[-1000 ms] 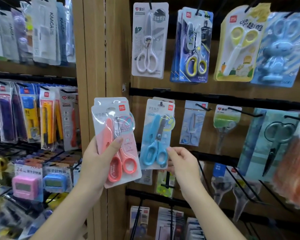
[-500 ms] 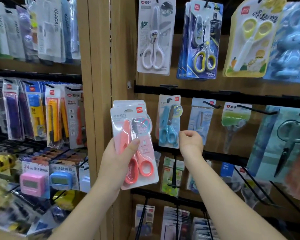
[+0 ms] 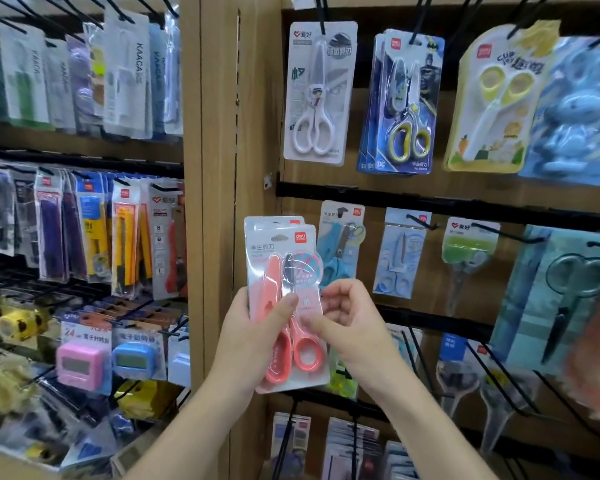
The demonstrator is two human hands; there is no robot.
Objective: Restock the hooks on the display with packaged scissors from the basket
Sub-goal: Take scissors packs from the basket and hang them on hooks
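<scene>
Gripping glossy pink scissor packs (image 3: 284, 271), left hand (image 3: 253, 327) and right hand (image 3: 347, 327).

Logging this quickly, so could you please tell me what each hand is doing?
Left hand: closed on the pink scissors packs.
Right hand: fingers curled on the front pack's right edge.

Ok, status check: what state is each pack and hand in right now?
Pink packs: two stacked, off any hook, held upright.
Blue pack: hung on a hook.
Left hand: gripping the pink packs.
Right hand: touching the front pink pack's right edge.
White scissors pack: hung.
</scene>
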